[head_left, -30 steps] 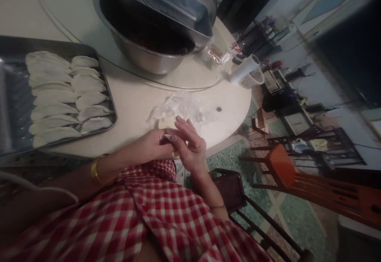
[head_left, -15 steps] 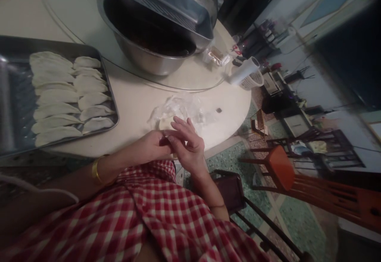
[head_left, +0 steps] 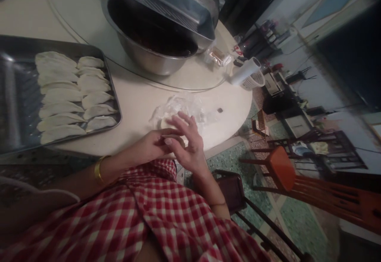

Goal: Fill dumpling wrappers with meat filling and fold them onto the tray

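Note:
My left hand point(head_left: 154, 144) is above the table's near edge, its fingers curled together under the right hand. What they hold, if anything, is hidden. My right hand point(head_left: 190, 147) meets it from the right, with its fingers stretched out and spread and its thumb over the left fingers. Just beyond both hands lies a crumpled clear plastic bag point(head_left: 205, 115), with something pale and flat partly showing under it. Off to the left, a metal tray point(head_left: 114, 83) carries two rows of folded dumplings point(head_left: 61, 95).
A large steel bowl point(head_left: 160, 65) with dark contents stands on the glass turntable point(head_left: 205, 83), partly covered by another metal tray point(head_left: 178, 12). A white perforated basket point(head_left: 257, 80) sits at the table's right edge. Chairs, one with an orange seat point(head_left: 279, 168), stand on the floor to the right.
My right hand's fingers have lifted and spread, and its thumb has opened away from them. The left hand stays nearly in place. The whole view has shifted slightly.

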Demonstrator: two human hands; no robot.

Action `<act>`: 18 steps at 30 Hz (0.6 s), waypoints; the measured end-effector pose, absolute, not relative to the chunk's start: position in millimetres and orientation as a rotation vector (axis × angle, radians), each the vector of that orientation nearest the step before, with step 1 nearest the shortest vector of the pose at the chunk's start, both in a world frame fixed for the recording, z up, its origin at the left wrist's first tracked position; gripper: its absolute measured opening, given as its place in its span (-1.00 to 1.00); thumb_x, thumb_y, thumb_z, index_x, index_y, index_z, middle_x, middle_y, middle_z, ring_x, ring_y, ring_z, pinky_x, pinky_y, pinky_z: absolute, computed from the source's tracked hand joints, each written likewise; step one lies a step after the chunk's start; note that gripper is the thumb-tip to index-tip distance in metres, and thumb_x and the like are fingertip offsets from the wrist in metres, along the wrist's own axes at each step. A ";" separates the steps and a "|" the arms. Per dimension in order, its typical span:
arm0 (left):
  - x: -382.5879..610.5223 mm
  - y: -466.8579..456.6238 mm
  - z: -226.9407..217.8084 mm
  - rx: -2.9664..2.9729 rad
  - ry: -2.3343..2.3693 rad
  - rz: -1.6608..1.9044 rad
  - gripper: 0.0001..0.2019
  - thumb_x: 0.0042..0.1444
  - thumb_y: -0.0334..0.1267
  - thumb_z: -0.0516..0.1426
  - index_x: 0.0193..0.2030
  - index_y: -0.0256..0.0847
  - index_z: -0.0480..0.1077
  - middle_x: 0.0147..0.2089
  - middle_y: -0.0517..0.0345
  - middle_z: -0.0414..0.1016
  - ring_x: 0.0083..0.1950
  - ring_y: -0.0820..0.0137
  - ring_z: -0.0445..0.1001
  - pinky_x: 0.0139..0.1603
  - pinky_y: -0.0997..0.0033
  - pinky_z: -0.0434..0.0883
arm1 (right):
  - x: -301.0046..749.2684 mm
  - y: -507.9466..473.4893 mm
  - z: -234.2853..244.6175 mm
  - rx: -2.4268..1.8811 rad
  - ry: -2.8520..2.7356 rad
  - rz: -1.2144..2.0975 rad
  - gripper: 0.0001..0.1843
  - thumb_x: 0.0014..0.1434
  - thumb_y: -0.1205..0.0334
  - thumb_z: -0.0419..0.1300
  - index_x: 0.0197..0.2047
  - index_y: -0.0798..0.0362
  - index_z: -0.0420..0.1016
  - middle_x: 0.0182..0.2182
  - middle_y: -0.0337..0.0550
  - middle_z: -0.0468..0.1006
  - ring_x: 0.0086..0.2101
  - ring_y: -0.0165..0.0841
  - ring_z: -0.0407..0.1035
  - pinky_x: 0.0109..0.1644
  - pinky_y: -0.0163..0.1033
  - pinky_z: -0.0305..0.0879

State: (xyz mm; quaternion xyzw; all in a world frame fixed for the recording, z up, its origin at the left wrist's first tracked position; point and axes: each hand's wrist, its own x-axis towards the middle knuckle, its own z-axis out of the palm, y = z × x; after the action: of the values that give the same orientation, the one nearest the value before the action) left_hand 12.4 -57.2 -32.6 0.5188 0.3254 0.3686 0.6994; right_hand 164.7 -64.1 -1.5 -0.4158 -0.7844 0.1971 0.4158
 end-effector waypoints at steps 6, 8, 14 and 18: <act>-0.4 -61.5 -19.1 0.859 0.841 0.832 -0.66 0.02 -0.27 0.29 -0.02 -0.20 0.47 -0.41 0.24 0.58 -0.41 0.53 0.48 -0.32 0.58 0.40 | 177.4 -67.0 -12.4 -1.032 -1.585 0.619 -0.57 0.30 0.16 0.05 0.23 -0.21 0.29 0.09 -0.21 0.53 0.14 -0.27 0.38 0.27 0.09 0.31; -2.8 -62.1 -14.8 0.769 0.821 0.901 -0.66 0.03 -0.26 0.29 -0.02 -0.19 0.45 -0.36 0.20 0.61 -0.35 0.50 0.53 -0.24 0.56 0.43 | 171.8 -70.0 -21.5 -1.016 -1.549 0.645 -0.57 0.31 0.15 0.04 0.24 -0.19 0.29 0.06 -0.18 0.55 0.10 -0.27 0.43 0.21 0.06 0.38; -2.3 -61.7 -8.7 0.571 0.726 1.045 -0.73 0.06 -0.27 0.28 -0.06 -0.17 0.50 -0.24 0.14 0.63 -0.25 0.45 0.57 -0.21 0.53 0.48 | 145.0 -71.8 -33.8 -0.881 -1.667 0.466 -0.41 0.23 0.13 0.14 0.31 -0.22 0.17 0.12 -0.13 0.50 0.15 -0.18 0.36 0.24 0.13 0.33; -1.4 -63.7 -9.4 0.578 0.656 1.098 -0.82 0.13 -0.27 0.23 -0.11 -0.16 0.54 -0.15 0.12 0.63 -0.18 0.46 0.56 -0.17 0.57 0.48 | 133.9 -66.1 -37.3 -0.911 -1.649 0.336 -0.42 0.23 0.23 0.14 0.30 -0.23 0.18 0.01 -0.15 0.58 0.09 -0.23 0.43 0.27 0.13 0.29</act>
State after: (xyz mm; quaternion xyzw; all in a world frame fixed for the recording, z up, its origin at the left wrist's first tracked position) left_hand -1.4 -63.7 -9.4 0.2659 0.3015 0.5049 0.7639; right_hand 133.9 -66.1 -37.3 -0.3890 -0.7043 0.1435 0.5762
